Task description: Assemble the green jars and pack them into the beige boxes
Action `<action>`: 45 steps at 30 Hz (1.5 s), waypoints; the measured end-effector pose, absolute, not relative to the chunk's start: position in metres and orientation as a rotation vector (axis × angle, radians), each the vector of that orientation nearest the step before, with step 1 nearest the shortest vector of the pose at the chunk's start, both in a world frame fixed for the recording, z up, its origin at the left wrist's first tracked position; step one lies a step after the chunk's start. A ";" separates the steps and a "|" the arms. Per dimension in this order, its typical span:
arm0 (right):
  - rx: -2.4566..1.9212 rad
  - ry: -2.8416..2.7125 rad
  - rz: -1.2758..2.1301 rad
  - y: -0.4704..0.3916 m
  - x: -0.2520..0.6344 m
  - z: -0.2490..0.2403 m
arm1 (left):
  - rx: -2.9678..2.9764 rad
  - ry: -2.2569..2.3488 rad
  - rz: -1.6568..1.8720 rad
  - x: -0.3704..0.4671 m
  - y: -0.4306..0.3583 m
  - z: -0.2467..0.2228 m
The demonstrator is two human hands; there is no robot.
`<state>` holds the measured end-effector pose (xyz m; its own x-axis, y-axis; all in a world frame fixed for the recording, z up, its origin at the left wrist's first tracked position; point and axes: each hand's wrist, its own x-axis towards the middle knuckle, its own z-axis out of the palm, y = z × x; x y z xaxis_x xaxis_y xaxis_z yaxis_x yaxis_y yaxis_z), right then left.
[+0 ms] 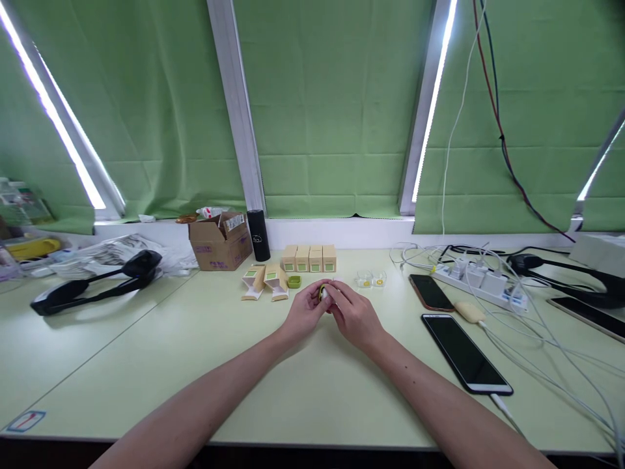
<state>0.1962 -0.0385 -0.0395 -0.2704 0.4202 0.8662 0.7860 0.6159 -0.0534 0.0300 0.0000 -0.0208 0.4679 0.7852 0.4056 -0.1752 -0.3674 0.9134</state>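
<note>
My left hand (pixel 303 309) and my right hand (pixel 355 315) meet above the middle of the table. Between their fingertips is a small rounded thing (pixel 321 292), yellow-green and dark with a white part; its kind is too small to tell. Both hands are closed around it, and the fingers cover most of it. Just beyond my left hand lie a small green square case (pixel 294 281) and two opened cardboard boxes, the nearer-to-hand one (pixel 277 281) and the outer one (pixel 253 281). Past my right hand stand two clear little containers (pixel 364 279) with yellow bits inside.
Several closed small boxes (pixel 309 258) stand in a row at the back. Left of them are a black cylinder (pixel 258 235) and a brown carton (pixel 219 244). At right lie phones (pixel 466 352), a beige charging case (pixel 469 312), a power strip (pixel 483 286) and loose cables.
</note>
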 end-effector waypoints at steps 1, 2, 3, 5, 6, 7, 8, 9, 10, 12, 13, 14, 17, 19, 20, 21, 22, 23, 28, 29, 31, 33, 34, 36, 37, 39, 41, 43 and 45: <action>-0.958 -1.900 -0.488 -0.039 0.196 -0.040 | 1.647 0.534 1.121 0.030 0.000 -0.021; -0.956 -1.900 -0.489 -0.038 0.196 -0.040 | 1.650 0.532 1.125 0.030 0.000 -0.021; -0.955 -1.897 -0.491 -0.038 0.196 -0.040 | 1.652 0.530 1.128 0.030 0.000 -0.021; -0.959 -1.893 -0.492 -0.038 0.196 -0.041 | 1.655 0.529 1.129 0.030 0.000 -0.021; -0.959 -1.891 -0.488 -0.038 0.196 -0.041 | 1.657 0.530 1.130 0.029 0.000 -0.021; -0.956 -1.888 -0.480 -0.037 0.196 -0.041 | 1.658 0.532 1.132 0.029 0.000 -0.021; -0.949 -1.880 -0.467 -0.037 0.196 -0.041 | 1.659 0.535 1.136 0.029 -0.001 -0.021; -0.940 -1.872 -0.446 -0.038 0.196 -0.040 | 1.659 0.541 1.140 0.029 -0.001 -0.020; -0.930 -1.865 -0.411 -0.038 0.196 -0.039 | 1.658 0.548 1.144 0.029 -0.001 -0.019; -0.923 -1.854 -0.296 -0.039 0.195 -0.037 | 1.657 0.566 1.149 0.029 -0.002 -0.017; -0.923 -1.841 -0.229 -0.040 0.194 -0.037 | 1.661 0.577 1.148 0.029 -0.002 -0.016; -0.925 -1.824 -0.166 -0.041 0.194 -0.036 | 1.669 0.589 1.144 0.029 -0.002 -0.015; -0.929 -1.746 -0.035 -0.041 0.192 -0.037 | 1.692 0.615 1.126 0.028 -0.001 -0.013; -0.937 -1.704 0.032 -0.042 0.192 -0.038 | 1.683 0.621 1.105 0.026 0.000 -0.012; -0.944 -1.685 0.066 -0.042 0.192 -0.038 | 1.669 0.618 1.091 0.025 0.000 -0.011; -0.953 -1.664 0.097 -0.042 0.192 -0.038 | 1.651 0.613 1.078 0.024 0.000 -0.011; -0.963 -1.644 0.125 -0.043 0.192 -0.037 | 1.632 0.611 1.068 0.023 0.000 -0.010; -0.972 -1.626 0.151 -0.043 0.192 -0.036 | 1.615 0.612 1.068 0.022 0.001 -0.010; -0.999 -1.490 0.326 -0.044 0.192 -0.032 | 1.642 0.699 1.164 0.016 0.010 -0.013; -1.006 -1.454 0.373 -0.044 0.191 -0.031 | 1.680 0.730 1.189 0.015 0.013 -0.015; -1.015 -1.382 0.474 -0.043 0.191 -0.029 | 1.799 0.796 1.234 0.013 0.018 -0.020; -1.008 -1.306 0.580 -0.042 0.191 -0.028 | 1.997 0.841 1.287 0.010 0.021 -0.024; -0.998 -1.269 0.634 -0.041 0.191 -0.027 | 2.124 0.851 1.321 0.009 0.021 -0.025; -0.968 -1.207 0.736 -0.040 0.192 -0.027 | 2.409 0.842 1.384 0.007 0.018 -0.024; -0.952 -1.182 0.782 -0.039 0.192 -0.028 | 2.548 0.825 1.407 0.007 0.015 -0.022; -0.925 -1.140 0.861 -0.037 0.191 -0.028 | 2.781 0.789 1.418 0.007 0.008 -0.019; -0.910 -1.097 0.918 -0.037 0.190 -0.028 | 2.927 0.783 1.410 0.008 0.002 -0.015; -0.905 -1.074 0.952 -0.037 0.188 -0.027 | 2.998 0.800 1.417 0.010 -0.002 -0.014; -0.913 -1.075 0.960 -0.037 0.186 -0.026 | 3.029 0.801 1.433 0.012 -0.003 -0.013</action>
<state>0.1860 -0.0373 -0.0264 0.1902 0.9400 0.2831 -0.1748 0.3161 -0.9325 0.0120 -0.0029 -0.0131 0.5564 0.2753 0.7840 0.5237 -0.8487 -0.0736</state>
